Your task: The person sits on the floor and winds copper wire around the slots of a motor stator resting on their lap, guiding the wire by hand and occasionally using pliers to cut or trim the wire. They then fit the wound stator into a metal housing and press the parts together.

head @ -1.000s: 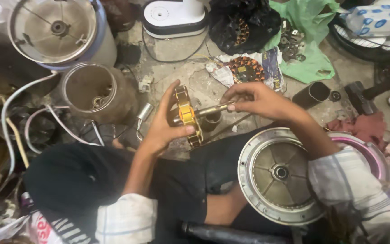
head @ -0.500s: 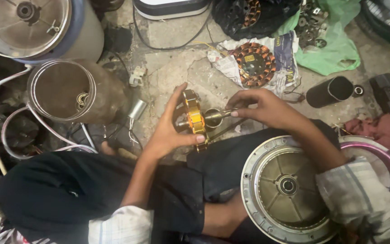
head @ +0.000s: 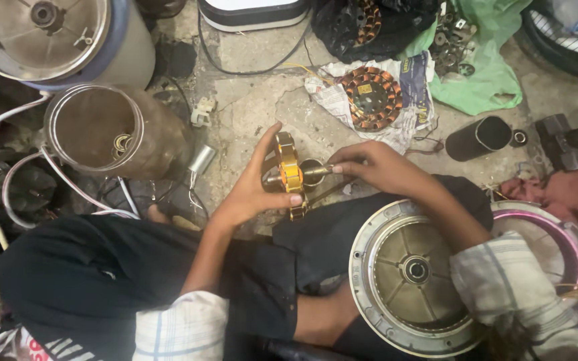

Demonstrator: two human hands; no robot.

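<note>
Over cracked floor (head: pixel 262 107), both hands (head: pixel 249 194) (head: pixel 369 167) grip a yellow stator (head: pixel 290 175).

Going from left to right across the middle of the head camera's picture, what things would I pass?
Open brown canister → small silver cylinder → left hand → yellow wound stator held on edge → right hand at its shaft → black tube → reddish rag.

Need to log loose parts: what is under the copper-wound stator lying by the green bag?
The copper-wound stator lies on a crumpled sheet of newspaper spread on the concrete floor. Whatever sits directly beneath the stator is covered by it.
</note>
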